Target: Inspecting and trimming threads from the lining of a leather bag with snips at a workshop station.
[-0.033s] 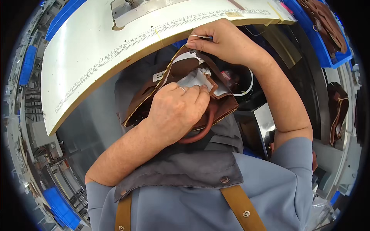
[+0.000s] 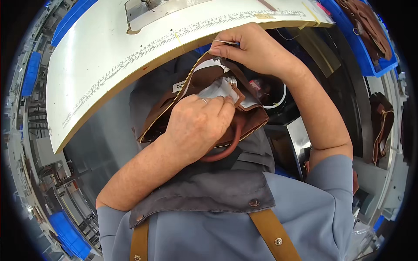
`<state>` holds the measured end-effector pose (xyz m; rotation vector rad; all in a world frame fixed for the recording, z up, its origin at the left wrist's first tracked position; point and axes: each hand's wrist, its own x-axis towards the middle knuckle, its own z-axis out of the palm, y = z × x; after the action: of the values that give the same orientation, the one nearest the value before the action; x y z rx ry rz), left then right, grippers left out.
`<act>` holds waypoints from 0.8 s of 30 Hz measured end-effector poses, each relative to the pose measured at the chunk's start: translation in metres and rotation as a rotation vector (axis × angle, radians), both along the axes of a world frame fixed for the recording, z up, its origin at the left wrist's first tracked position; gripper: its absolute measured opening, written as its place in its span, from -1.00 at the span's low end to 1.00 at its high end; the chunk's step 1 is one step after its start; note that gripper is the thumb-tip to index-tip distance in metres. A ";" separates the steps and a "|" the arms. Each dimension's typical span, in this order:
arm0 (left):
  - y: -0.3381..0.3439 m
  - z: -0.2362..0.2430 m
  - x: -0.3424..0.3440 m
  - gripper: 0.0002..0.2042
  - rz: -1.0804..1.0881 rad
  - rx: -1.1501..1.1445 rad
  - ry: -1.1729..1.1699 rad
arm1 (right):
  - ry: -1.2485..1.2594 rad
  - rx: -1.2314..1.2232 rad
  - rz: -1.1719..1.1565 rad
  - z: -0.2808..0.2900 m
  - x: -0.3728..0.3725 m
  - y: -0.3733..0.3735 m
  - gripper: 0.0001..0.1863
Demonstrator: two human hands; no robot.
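Note:
A brown bag point(image 2: 252, 116) with a gold-toothed zipper point(image 2: 177, 103) lies in my lap, its mouth spread wide. My left hand point(image 2: 198, 122), a ring on one finger, is closed on pale lining point(image 2: 215, 89) at the bag's mouth, beside a brown leather strip point(image 2: 237, 95). The fingertips are partly hidden. Under that hand a reddish-brown handle point(image 2: 236, 138) curves. At the bag's far end my right hand point(image 2: 246, 48) pinches the zipper's end. A thin shiny metal tool point(image 2: 227, 42) crosses its fingers; its kind is unclear.
Beyond the bag curves a white worktable point(image 2: 93, 65) with a printed ruler along its edge and a metal machine plate point(image 2: 143, 21). A blue bin point(image 2: 363, 56) with brown leather pieces stands at the far right. Right of the bag is a round white-rimmed container point(image 2: 283, 93).
Both hands have shifted only slightly, the left a little leftward and the right a little nearer. Their grips on the bag look the same.

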<state>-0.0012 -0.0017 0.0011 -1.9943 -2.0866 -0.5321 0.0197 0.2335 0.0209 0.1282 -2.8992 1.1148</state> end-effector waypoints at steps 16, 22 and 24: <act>-0.017 -0.016 0.026 -0.71 -0.137 0.041 -0.021 | 0.313 0.240 -0.236 -0.040 0.025 -0.019 -0.75; -0.023 -0.020 0.020 -0.73 -0.148 0.054 -0.043 | 0.219 0.261 -0.234 -0.037 0.026 -0.026 -0.77; -0.028 -0.022 0.024 -0.74 -0.126 0.016 -0.052 | 0.397 -0.114 -0.076 -0.031 0.030 -0.038 -0.79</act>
<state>0.0233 -0.0294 -0.0210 -2.1353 -1.9877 -0.6273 0.0494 0.1955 -0.0102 0.2076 -2.4675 1.0939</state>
